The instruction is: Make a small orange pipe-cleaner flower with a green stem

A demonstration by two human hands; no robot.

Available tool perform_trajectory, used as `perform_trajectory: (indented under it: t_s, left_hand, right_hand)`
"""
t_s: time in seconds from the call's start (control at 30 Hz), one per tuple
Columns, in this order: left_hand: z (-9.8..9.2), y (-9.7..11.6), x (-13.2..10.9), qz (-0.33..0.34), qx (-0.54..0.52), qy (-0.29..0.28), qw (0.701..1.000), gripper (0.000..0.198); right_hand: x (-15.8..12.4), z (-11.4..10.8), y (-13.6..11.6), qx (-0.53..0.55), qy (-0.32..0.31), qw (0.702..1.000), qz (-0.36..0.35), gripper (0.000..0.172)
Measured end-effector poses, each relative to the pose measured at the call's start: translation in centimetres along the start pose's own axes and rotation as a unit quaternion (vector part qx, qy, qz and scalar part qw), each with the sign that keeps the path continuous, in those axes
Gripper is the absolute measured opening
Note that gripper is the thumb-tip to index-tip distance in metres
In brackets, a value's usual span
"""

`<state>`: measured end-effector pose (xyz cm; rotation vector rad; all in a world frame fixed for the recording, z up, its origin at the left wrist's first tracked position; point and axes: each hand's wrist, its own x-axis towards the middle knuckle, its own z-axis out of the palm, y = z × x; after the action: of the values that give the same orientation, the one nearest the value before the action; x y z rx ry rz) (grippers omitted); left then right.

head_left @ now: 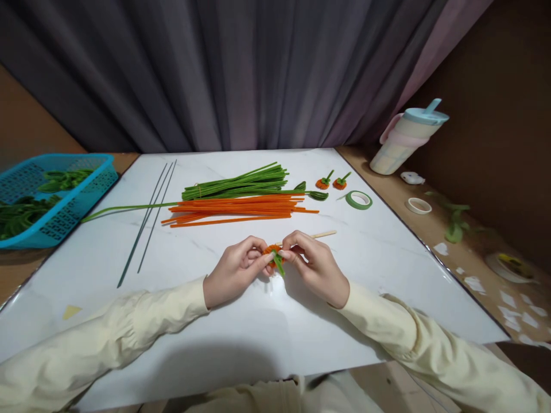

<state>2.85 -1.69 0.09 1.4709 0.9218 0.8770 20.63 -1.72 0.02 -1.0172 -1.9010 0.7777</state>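
- My left hand [235, 269] and right hand [316, 267] meet mid-board, pinching the orange-and-green piece [274, 252]. The white board [258, 332] on my side of them lies bare between the sleeves.
- Straight ahead, orange pipe cleaners [241, 209] and green pipe cleaners [236, 184] lie crosswise, a low bar near my knuckles.
- Leftward, two dark wires [148, 215] slant across. Beyond them a blue basket [86, 189] sits at the board's edge.
- Rightward, a wooden stick [325, 234] juts out beside my right hand. A tape roll [359, 199] lies farther back, with open board around it.
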Motion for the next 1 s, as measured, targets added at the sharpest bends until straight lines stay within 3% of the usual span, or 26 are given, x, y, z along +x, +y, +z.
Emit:
perform_trajectory:
  t_s: [0.2, 0.57, 1.0]
  left_hand:
    - [-0.05, 0.07, 0.1, -0.014, -0.01, -0.001, 1.0, 0.022]
    - [-0.19, -0.39, 0.01, 0.011, 0.033, -0.001, 0.999, 0.016]
    - [0.09, 0.16, 0.16, -0.048, -0.023, -0.007, 0.999, 0.02]
  right_hand:
    - [0.07, 0.02, 0.22, 0.001, -0.001, 1.0, -0.011, 0.013]
    - [0.42, -0.28, 0.04, 0.01, -0.048, 0.997, 0.053, 0.012]
    - [0.47, -0.25, 0.09, 0.038, -0.036, 0.999, -0.002, 0.017]
